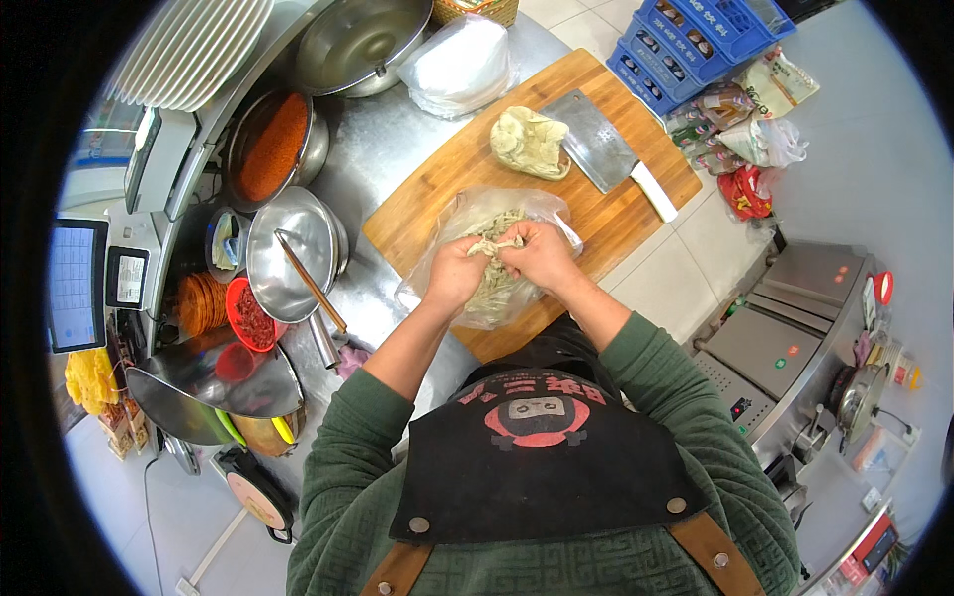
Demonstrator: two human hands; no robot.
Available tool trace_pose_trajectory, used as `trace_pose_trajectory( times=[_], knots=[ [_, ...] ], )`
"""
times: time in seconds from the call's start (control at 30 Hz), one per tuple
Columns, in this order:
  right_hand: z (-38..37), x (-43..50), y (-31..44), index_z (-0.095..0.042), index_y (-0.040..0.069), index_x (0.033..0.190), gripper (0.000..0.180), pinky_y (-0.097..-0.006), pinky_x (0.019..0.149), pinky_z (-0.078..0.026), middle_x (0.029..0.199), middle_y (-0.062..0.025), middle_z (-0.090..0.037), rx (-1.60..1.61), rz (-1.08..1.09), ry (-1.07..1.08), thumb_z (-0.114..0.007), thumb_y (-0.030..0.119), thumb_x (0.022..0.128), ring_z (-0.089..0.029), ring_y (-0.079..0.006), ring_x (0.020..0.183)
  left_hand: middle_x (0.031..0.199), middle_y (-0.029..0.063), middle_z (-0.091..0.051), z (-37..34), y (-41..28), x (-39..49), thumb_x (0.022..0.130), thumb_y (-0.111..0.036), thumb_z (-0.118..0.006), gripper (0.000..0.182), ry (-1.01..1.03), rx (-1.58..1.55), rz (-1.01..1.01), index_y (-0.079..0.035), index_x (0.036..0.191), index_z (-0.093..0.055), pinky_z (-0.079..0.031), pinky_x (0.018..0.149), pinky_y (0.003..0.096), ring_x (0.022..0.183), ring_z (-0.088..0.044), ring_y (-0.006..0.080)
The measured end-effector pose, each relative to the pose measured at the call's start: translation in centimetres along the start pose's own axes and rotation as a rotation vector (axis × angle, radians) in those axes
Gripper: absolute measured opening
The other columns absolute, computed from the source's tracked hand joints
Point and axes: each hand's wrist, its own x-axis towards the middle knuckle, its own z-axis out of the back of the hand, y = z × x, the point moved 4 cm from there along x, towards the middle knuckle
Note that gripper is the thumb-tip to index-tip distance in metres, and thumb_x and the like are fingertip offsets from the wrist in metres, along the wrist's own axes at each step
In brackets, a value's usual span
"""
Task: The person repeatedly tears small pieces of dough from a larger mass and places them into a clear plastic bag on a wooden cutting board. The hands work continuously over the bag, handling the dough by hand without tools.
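Observation:
Pinched between the fingers of my left hand (453, 274) and my right hand (548, 253) is a small clump of pale vegetable shreds (488, 247). Both hands are over a clear plastic bag (453, 214), spread open, with more pale green shreds (493, 294) in it. The bag lies on a wooden cutting board (406, 200). Beyond it sits a lumpy, pale yellow-green vegetable (525, 138), apparently pickled. The blade of a cleaver (596, 145) lies flat beside that lump, its white handle pointing right towards the board's edge.
On the steel counter (365, 141) at left stand a metal bowl (287, 242) with chopsticks across it, a pan of red powder (272, 153) and a red bowl of dark red food (253, 316). Stacked plastic bags (458, 63) lie behind. Blue crates (671, 52) stand far right.

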Motion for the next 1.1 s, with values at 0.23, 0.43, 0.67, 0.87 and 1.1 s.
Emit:
trace_pose_trajectory(
  times=[0.23, 0.43, 0.67, 0.87, 1.1],
  knots=[
    [0.9, -0.1, 0.2, -0.063, 0.003, 0.090, 0.008, -0.0225, 0.053, -0.045, 0.079, -0.0025, -0.063, 0.335, -0.102, -0.018, -0.069, 0.002, 0.087, -0.056, -0.0083, 0.059, 0.081, -0.0004, -0.061, 1.2, 0.8, 0.4, 0.094, -0.011, -0.056, 0.026, 0.042, -0.207, 0.132, -0.004, 0.117, -0.063, -0.043, 0.057, 0.0246, 0.065, -0.053, 0.0077],
    [0.4, 0.6, -0.3, -0.066, 0.002, 0.099, 0.020, -0.0258, 0.059, -0.049, 0.082, -0.0040, -0.067, -0.184, 0.006, 0.013, -0.074, 0.013, 0.084, -0.061, -0.0104, 0.067, 0.097, -0.0038, -0.057, 0.4, 0.8, -0.7, 0.096, -0.010, -0.052, 0.023, 0.127, -0.177, 0.171, -0.013, 0.118, -0.057, -0.041, 0.060, 0.0210, 0.074, -0.050, 0.0050],
    [0.1, 0.4, 0.0, -0.068, 0.002, 0.086, 0.014, -0.0294, 0.061, -0.049, 0.072, -0.0047, -0.065, -0.402, 0.226, -0.037, -0.073, 0.010, 0.076, -0.060, -0.0117, 0.066, 0.084, -0.0032, -0.059, 0.8, 1.5, 0.1, 0.096, -0.009, -0.052, 0.020, 0.106, 0.340, -0.235, -0.012, 0.114, -0.060, -0.044, 0.062, 0.0235, 0.074, -0.052, 0.0054],
    [0.2, -0.4, 0.9, -0.068, 0.001, 0.090, 0.016, -0.0281, 0.056, -0.048, 0.068, -0.0038, -0.063, -0.151, 0.003, 0.010, -0.073, 0.013, 0.081, -0.057, -0.0105, 0.058, 0.087, 0.0024, -0.061, 2.1, 1.9, 0.9, 0.091, -0.002, -0.048, 0.028, 0.007, 0.185, -0.124, -0.009, 0.116, -0.058, -0.045, 0.061, 0.0277, 0.070, -0.054, 0.0127],
    [0.1, 0.3, -0.2, -0.068, 0.001, 0.096, 0.026, -0.0274, 0.054, -0.047, 0.068, -0.0030, -0.062, -0.179, -0.128, 0.065, -0.079, 0.019, 0.082, -0.057, -0.0096, 0.058, 0.092, 0.0052, -0.059, 0.7, 0.3, -1.1, 0.091, 0.002, -0.045, 0.032, 0.149, -0.335, 0.023, -0.007, 0.121, -0.054, -0.046, 0.061, 0.0282, 0.071, -0.055, 0.0155]
  ],
)
